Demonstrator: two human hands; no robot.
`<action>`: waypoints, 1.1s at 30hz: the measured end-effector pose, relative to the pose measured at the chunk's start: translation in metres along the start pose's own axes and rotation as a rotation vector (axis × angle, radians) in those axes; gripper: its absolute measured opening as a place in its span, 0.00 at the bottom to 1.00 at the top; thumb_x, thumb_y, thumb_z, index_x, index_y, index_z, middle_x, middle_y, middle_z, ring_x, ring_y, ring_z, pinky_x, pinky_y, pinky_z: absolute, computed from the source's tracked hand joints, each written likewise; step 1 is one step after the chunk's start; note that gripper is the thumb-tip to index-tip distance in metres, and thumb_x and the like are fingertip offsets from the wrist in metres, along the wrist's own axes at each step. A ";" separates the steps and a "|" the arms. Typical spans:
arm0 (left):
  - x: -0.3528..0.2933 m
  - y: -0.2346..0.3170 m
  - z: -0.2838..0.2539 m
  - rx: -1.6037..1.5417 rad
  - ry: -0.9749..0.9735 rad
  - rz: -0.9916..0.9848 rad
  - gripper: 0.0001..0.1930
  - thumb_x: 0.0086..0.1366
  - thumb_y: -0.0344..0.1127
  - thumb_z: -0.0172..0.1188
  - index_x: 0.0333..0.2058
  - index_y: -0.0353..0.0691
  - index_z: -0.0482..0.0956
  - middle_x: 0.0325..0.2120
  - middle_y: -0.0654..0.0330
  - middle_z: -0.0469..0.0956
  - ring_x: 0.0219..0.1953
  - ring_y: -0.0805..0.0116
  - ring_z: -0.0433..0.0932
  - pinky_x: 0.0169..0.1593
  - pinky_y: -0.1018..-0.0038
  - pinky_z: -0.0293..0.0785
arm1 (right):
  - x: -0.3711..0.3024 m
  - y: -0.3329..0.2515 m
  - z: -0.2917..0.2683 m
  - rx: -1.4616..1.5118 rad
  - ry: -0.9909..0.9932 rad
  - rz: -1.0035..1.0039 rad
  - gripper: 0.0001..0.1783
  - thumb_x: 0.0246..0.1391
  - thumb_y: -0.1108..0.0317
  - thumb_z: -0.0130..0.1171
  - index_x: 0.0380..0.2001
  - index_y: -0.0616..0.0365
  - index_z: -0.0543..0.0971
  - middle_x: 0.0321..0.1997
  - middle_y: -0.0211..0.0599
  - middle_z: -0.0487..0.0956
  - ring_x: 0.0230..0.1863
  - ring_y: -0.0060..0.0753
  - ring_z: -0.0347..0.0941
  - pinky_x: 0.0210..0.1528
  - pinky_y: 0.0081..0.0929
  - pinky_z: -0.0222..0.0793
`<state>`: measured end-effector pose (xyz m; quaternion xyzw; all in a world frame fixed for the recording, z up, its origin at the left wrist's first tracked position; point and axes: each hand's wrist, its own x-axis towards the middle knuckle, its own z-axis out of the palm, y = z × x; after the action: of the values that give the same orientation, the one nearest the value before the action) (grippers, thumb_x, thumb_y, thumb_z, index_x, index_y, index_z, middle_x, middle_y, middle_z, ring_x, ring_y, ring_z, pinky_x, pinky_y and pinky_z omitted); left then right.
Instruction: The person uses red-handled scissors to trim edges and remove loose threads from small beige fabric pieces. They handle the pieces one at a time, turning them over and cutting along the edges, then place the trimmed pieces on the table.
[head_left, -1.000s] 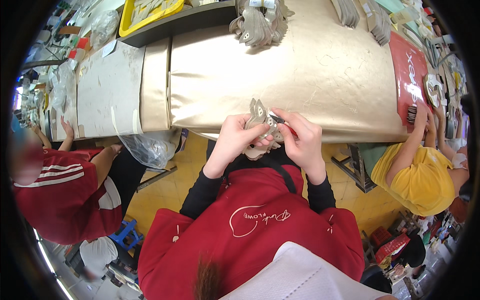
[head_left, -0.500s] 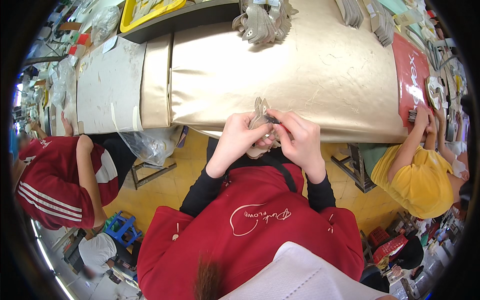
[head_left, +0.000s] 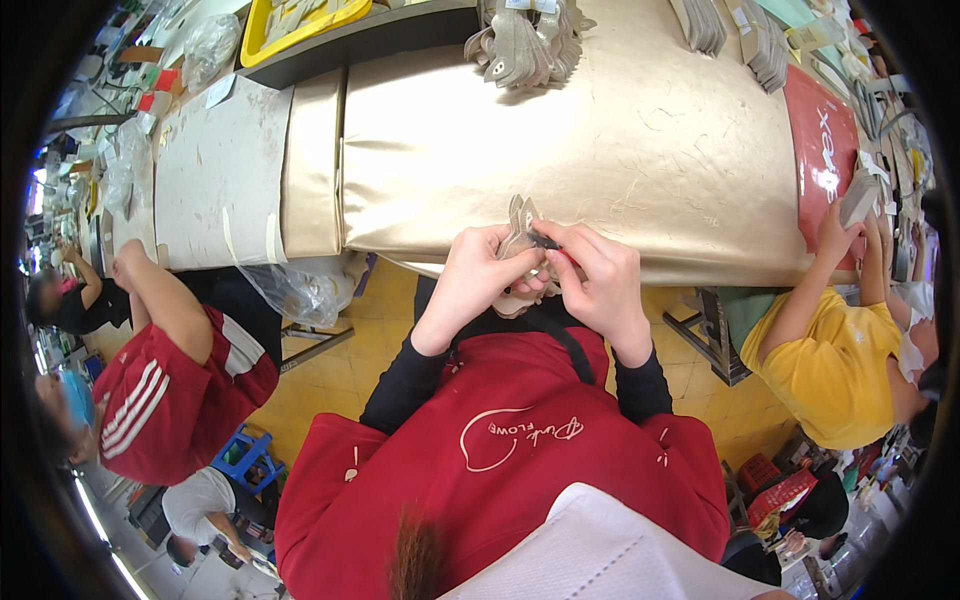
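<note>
In front of my chest, near the table's edge, my left hand is closed on a few flat grey-beige cut pieces with pointed, eared tops. My right hand pinches a small dark object against their right side; its kind is too small to tell. Both thumbs and forefingers meet close together there. The lower parts of the pieces are hidden behind my fingers.
Gold sheeting covers the table. At the back lie a bundle of grey cut pieces, more stacks and a dark tray with a yellow tray. Co-workers in red and yellow sit on either side.
My hands have hardly moved. The co-worker on the left has shifted position, with an arm now raised toward the table. On the right, the co-worker in yellow now holds up a grey stack.
</note>
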<state>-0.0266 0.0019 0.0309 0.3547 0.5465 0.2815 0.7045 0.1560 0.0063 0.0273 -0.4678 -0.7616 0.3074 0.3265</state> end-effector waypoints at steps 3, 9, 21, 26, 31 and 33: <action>-0.001 0.001 0.000 -0.001 0.003 0.002 0.07 0.64 0.30 0.60 0.34 0.31 0.81 0.25 0.59 0.83 0.27 0.78 0.82 0.33 0.82 0.78 | 0.000 -0.001 0.001 -0.001 0.008 0.009 0.19 0.49 0.79 0.60 0.46 0.57 0.84 0.30 0.39 0.81 0.23 0.37 0.77 0.26 0.29 0.70; -0.001 0.000 -0.003 -0.045 -0.023 -0.015 0.07 0.65 0.30 0.60 0.36 0.30 0.80 0.27 0.58 0.84 0.27 0.77 0.81 0.34 0.82 0.78 | -0.001 -0.002 0.000 -0.006 -0.010 0.045 0.19 0.50 0.79 0.60 0.46 0.57 0.83 0.31 0.40 0.82 0.25 0.38 0.78 0.28 0.28 0.72; 0.005 -0.004 -0.020 -0.197 0.032 -0.024 0.12 0.67 0.31 0.62 0.44 0.29 0.80 0.28 0.55 0.84 0.25 0.77 0.81 0.29 0.82 0.77 | -0.009 0.020 -0.009 0.163 0.130 0.234 0.19 0.49 0.76 0.67 0.47 0.60 0.81 0.42 0.41 0.79 0.37 0.37 0.79 0.41 0.27 0.74; 0.007 -0.006 -0.028 -0.212 0.087 0.010 0.11 0.67 0.32 0.63 0.43 0.28 0.79 0.29 0.52 0.84 0.27 0.75 0.82 0.31 0.81 0.78 | -0.023 0.027 -0.002 0.325 -0.169 0.168 0.18 0.49 0.75 0.67 0.46 0.59 0.82 0.46 0.37 0.79 0.40 0.37 0.79 0.43 0.28 0.75; 0.009 -0.006 -0.031 -0.203 0.092 0.015 0.12 0.67 0.33 0.63 0.43 0.29 0.78 0.30 0.51 0.84 0.28 0.73 0.82 0.33 0.80 0.79 | -0.028 0.028 0.008 0.260 -0.350 0.111 0.19 0.47 0.76 0.68 0.45 0.56 0.83 0.50 0.33 0.79 0.44 0.36 0.80 0.46 0.30 0.77; 0.010 -0.007 -0.031 -0.202 0.096 0.018 0.12 0.66 0.33 0.64 0.42 0.29 0.78 0.30 0.51 0.84 0.28 0.74 0.82 0.33 0.79 0.79 | -0.027 0.029 0.012 0.169 -0.343 0.110 0.16 0.46 0.78 0.66 0.41 0.56 0.83 0.48 0.31 0.80 0.42 0.36 0.80 0.43 0.29 0.77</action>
<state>-0.0538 0.0112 0.0151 0.2726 0.5454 0.3581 0.7071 0.1704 -0.0098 -0.0080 -0.4203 -0.7508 0.4630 0.2126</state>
